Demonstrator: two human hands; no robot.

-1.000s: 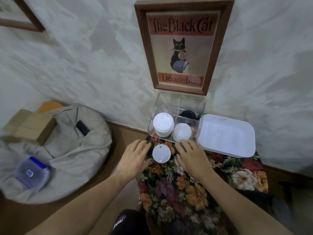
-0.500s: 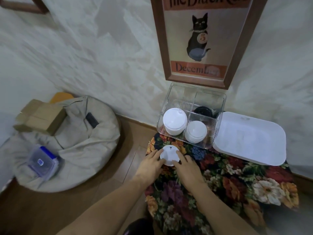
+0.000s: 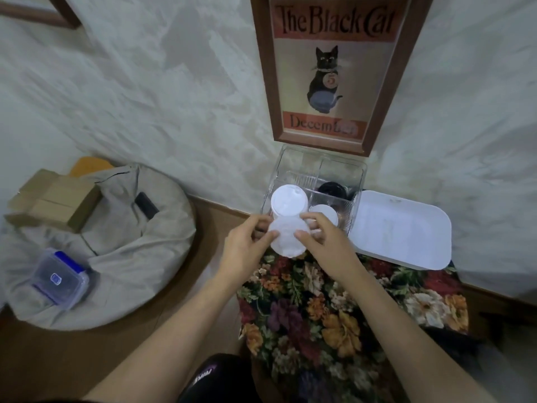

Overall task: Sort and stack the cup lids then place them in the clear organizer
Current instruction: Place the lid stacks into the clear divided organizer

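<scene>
White plastic, the lid (image 3: 287, 238) is pinched at its rim by both the left hand (image 3: 247, 245) and the right hand (image 3: 325, 242). Their fingers (image 3: 267, 234) curl onto its opposite edges. It hangs above the floral tabletop (image 3: 319, 301), just in front of the clear organizer (image 3: 319, 167). By size it seems to match the taller white stack (image 3: 288, 203) at front left, not the smaller stack (image 3: 324, 215) or the black lids (image 3: 332, 189). Keep it level, centre it, and let it nest before releasing.
</scene>
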